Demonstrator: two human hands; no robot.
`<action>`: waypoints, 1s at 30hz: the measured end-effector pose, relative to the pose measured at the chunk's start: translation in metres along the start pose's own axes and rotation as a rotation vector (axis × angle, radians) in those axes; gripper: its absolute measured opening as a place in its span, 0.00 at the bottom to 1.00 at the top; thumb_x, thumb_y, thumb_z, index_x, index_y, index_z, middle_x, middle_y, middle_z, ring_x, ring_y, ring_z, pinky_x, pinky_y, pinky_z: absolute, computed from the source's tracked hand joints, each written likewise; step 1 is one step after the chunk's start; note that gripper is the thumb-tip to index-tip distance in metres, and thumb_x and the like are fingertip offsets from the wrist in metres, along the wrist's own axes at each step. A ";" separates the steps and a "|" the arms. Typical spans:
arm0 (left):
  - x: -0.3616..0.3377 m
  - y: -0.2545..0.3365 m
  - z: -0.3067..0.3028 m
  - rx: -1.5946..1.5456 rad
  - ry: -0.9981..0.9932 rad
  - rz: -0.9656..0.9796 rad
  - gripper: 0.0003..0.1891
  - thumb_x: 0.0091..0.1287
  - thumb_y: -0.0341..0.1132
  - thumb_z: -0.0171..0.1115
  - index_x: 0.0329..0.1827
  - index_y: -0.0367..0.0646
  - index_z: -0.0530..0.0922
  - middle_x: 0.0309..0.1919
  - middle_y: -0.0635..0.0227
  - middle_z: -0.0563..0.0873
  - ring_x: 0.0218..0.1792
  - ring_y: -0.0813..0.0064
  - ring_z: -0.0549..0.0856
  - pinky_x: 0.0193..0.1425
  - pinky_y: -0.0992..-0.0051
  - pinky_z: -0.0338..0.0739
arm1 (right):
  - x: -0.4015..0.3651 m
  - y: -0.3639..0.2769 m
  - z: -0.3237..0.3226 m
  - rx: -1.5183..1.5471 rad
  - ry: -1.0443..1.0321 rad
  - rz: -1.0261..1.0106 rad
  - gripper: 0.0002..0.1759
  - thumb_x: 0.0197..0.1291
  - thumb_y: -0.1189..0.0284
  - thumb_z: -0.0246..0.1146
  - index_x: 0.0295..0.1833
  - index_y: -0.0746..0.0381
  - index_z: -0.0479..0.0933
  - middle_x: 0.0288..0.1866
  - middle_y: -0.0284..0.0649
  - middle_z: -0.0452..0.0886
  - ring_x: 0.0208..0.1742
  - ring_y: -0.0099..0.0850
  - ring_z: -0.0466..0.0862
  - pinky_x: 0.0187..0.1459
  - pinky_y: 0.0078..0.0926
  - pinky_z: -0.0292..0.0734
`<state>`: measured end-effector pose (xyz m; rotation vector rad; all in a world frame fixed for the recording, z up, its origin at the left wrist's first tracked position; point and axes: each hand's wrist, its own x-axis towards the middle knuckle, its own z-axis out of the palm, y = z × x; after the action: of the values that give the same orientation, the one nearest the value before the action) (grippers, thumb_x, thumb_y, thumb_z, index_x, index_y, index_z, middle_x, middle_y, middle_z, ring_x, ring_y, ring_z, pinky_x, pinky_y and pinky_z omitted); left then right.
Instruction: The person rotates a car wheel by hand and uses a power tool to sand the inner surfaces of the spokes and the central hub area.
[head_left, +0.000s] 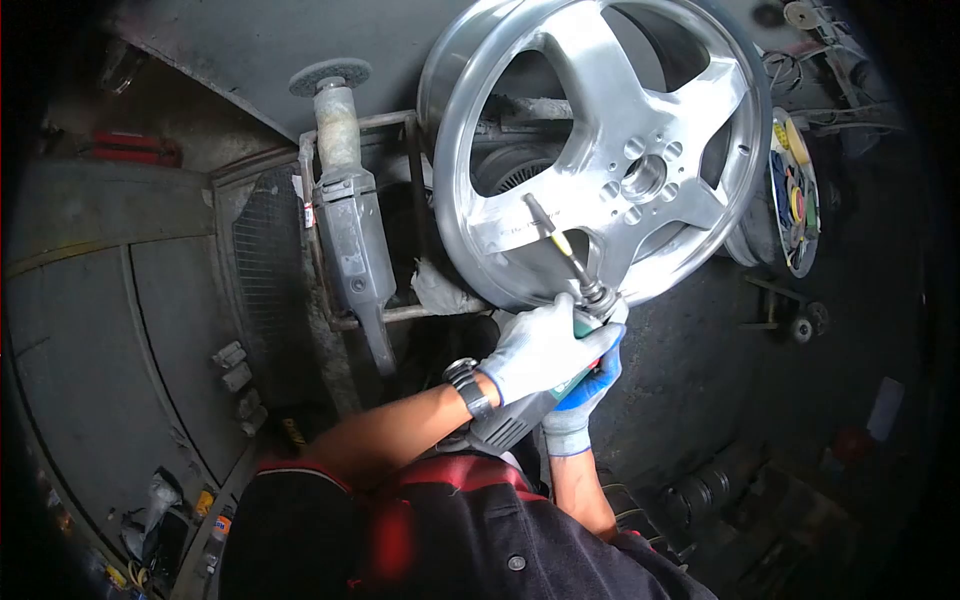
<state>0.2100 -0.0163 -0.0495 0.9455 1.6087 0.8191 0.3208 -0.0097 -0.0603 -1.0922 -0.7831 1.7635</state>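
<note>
A silver five-spoke alloy wheel rim (620, 120) stands tilted in front of me, its face towards me. My left hand (540, 345), in a white glove with a watch at the wrist, is closed over the front of a green and grey die grinder (510, 422). My right hand (592, 390), in a white and blue glove, wraps around the same tool from the right, near its collar. From the collar a thin shaft with a tapered cone tip (540, 215) points up and overlaps the lower left spoke of the rim.
A larger grey power tool with a round disc (350, 235) rests upright on a metal frame (400, 313) at the left. Another wheel holding coloured discs (795, 200) is at the right. Grey cabinet doors (80, 340) line the left side. Bottles (218, 535) stand at lower left.
</note>
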 end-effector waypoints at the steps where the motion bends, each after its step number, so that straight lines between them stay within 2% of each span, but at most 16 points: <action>1: -0.003 -0.002 0.001 0.015 0.000 -0.046 0.38 0.64 0.69 0.59 0.48 0.35 0.77 0.39 0.50 0.89 0.43 0.48 0.90 0.51 0.57 0.83 | 0.001 0.004 -0.006 0.003 -0.001 0.002 0.22 0.80 0.59 0.42 0.67 0.60 0.71 0.60 0.38 0.79 0.61 0.29 0.78 0.63 0.31 0.75; 3: 0.001 -0.003 0.006 0.038 0.013 -0.058 0.37 0.64 0.69 0.59 0.48 0.35 0.78 0.39 0.52 0.90 0.42 0.50 0.90 0.50 0.58 0.83 | 0.006 0.013 -0.018 -0.152 -0.005 -0.025 0.24 0.80 0.56 0.42 0.67 0.59 0.70 0.60 0.38 0.79 0.60 0.29 0.79 0.63 0.30 0.75; 4: 0.006 -0.001 0.005 0.052 0.018 -0.032 0.37 0.64 0.69 0.59 0.48 0.35 0.77 0.39 0.52 0.90 0.42 0.50 0.90 0.50 0.58 0.83 | 0.013 0.013 -0.018 0.013 0.015 0.024 0.26 0.79 0.52 0.43 0.67 0.58 0.71 0.60 0.38 0.79 0.60 0.29 0.79 0.63 0.30 0.75; 7: 0.017 0.008 0.003 0.052 0.045 0.027 0.37 0.65 0.68 0.59 0.47 0.34 0.77 0.38 0.49 0.89 0.41 0.49 0.90 0.49 0.57 0.83 | 0.015 0.006 -0.016 0.173 0.020 0.074 0.28 0.78 0.49 0.43 0.66 0.58 0.72 0.60 0.38 0.80 0.60 0.30 0.79 0.63 0.30 0.74; 8: 0.018 0.012 0.000 0.091 0.013 0.018 0.38 0.65 0.68 0.59 0.48 0.34 0.77 0.38 0.48 0.89 0.42 0.48 0.90 0.49 0.57 0.83 | 0.016 0.004 -0.011 0.173 -0.015 0.035 0.29 0.78 0.48 0.43 0.67 0.59 0.72 0.60 0.38 0.79 0.60 0.30 0.78 0.63 0.31 0.73; 12: 0.007 0.003 -0.005 0.054 -0.013 0.025 0.39 0.65 0.69 0.58 0.47 0.32 0.76 0.38 0.45 0.88 0.42 0.46 0.89 0.49 0.57 0.82 | 0.006 0.007 -0.012 0.191 -0.024 0.106 0.29 0.78 0.49 0.44 0.68 0.59 0.70 0.61 0.38 0.79 0.61 0.30 0.78 0.64 0.32 0.73; 15: -0.009 -0.009 -0.009 0.028 -0.034 0.012 0.38 0.65 0.67 0.59 0.50 0.33 0.77 0.39 0.44 0.88 0.42 0.46 0.89 0.48 0.56 0.82 | -0.012 0.010 -0.003 0.115 -0.046 0.074 0.30 0.77 0.48 0.45 0.69 0.59 0.68 0.63 0.39 0.78 0.63 0.30 0.77 0.65 0.34 0.73; 17: -0.018 -0.021 -0.009 -0.082 -0.012 0.059 0.35 0.66 0.63 0.61 0.54 0.34 0.77 0.39 0.45 0.88 0.43 0.46 0.89 0.49 0.57 0.82 | -0.026 0.011 -0.003 0.028 -0.113 0.061 0.29 0.77 0.50 0.45 0.70 0.59 0.67 0.65 0.39 0.76 0.63 0.31 0.77 0.66 0.35 0.73; 18: -0.022 -0.026 -0.008 -0.142 0.005 0.074 0.32 0.67 0.58 0.64 0.57 0.36 0.76 0.40 0.47 0.88 0.44 0.47 0.89 0.49 0.57 0.82 | -0.030 0.015 -0.008 0.140 -0.129 0.122 0.27 0.77 0.52 0.46 0.69 0.59 0.68 0.65 0.38 0.76 0.63 0.31 0.77 0.66 0.36 0.73; 19: -0.025 -0.029 -0.008 -0.143 0.007 0.074 0.32 0.67 0.58 0.64 0.57 0.36 0.76 0.40 0.47 0.88 0.44 0.47 0.89 0.49 0.57 0.82 | -0.033 0.016 -0.011 0.139 -0.130 0.124 0.27 0.77 0.52 0.46 0.69 0.59 0.68 0.65 0.38 0.76 0.63 0.31 0.77 0.66 0.36 0.73; 21: -0.029 -0.033 -0.009 -0.258 -0.018 0.078 0.31 0.68 0.56 0.65 0.58 0.35 0.76 0.41 0.47 0.88 0.44 0.48 0.89 0.49 0.58 0.82 | -0.036 0.017 -0.012 -0.215 -0.178 -0.018 0.26 0.76 0.53 0.47 0.67 0.59 0.69 0.63 0.37 0.76 0.64 0.31 0.77 0.66 0.36 0.72; 22: -0.029 -0.035 -0.008 -0.242 -0.017 0.097 0.31 0.68 0.56 0.65 0.59 0.35 0.75 0.42 0.47 0.88 0.45 0.49 0.89 0.50 0.59 0.82 | -0.036 0.015 -0.011 -0.218 -0.180 -0.020 0.26 0.76 0.53 0.47 0.67 0.59 0.69 0.63 0.37 0.76 0.64 0.31 0.77 0.66 0.36 0.72; 26: -0.022 -0.030 -0.004 -0.174 -0.021 0.111 0.31 0.68 0.56 0.64 0.60 0.35 0.75 0.43 0.46 0.88 0.45 0.48 0.89 0.50 0.59 0.81 | -0.034 0.015 -0.011 0.117 -0.144 0.090 0.26 0.75 0.51 0.47 0.67 0.58 0.69 0.63 0.38 0.76 0.65 0.31 0.76 0.68 0.36 0.71; 30: -0.026 -0.033 -0.008 -0.212 -0.021 0.141 0.32 0.68 0.55 0.65 0.59 0.34 0.75 0.42 0.46 0.88 0.45 0.47 0.88 0.49 0.58 0.81 | -0.041 0.017 -0.008 0.178 -0.124 0.135 0.27 0.75 0.50 0.48 0.68 0.57 0.69 0.64 0.38 0.76 0.66 0.32 0.76 0.68 0.36 0.71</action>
<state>0.2006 -0.0549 -0.0650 0.9181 1.4172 1.0517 0.3309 -0.0532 -0.0643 -0.9422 -0.6239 1.9899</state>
